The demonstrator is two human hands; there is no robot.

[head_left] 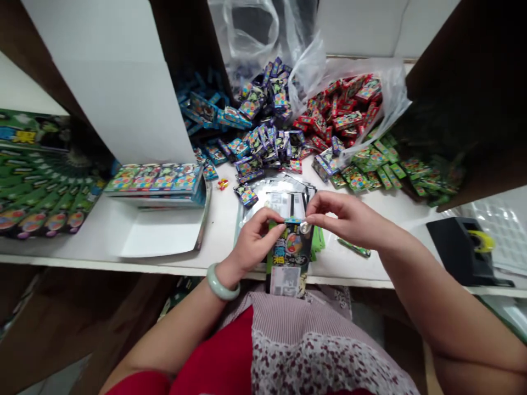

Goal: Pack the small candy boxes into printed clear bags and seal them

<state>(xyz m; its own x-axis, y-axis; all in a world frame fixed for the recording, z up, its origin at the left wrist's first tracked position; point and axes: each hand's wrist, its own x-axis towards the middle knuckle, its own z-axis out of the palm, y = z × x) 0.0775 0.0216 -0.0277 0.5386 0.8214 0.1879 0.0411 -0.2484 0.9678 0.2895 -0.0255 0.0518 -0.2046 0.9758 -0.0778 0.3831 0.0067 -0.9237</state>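
Observation:
My left hand (257,238), with a green bangle at the wrist, pinches the top left edge of a black and green printed pouch (294,255) at the table's front edge. A strip of blue shows along the pouch's top. At its upper right corner, my right hand (340,216) has thumb and finger closed on a small clear round sticker (304,226). The sticker lies against the pouch; how firmly it is stuck I cannot tell. More flat pouches (284,204) lie beneath and behind my hands.
Small purple boxes (263,140), red boxes (349,109) in a clear bag, blue boxes (201,109) and green boxes (382,159) lie heaped behind. An open display carton (160,225) and fanned green pouches (41,186) stand left. Right are a black tape dispenser (461,247) and a clear sheet (508,230).

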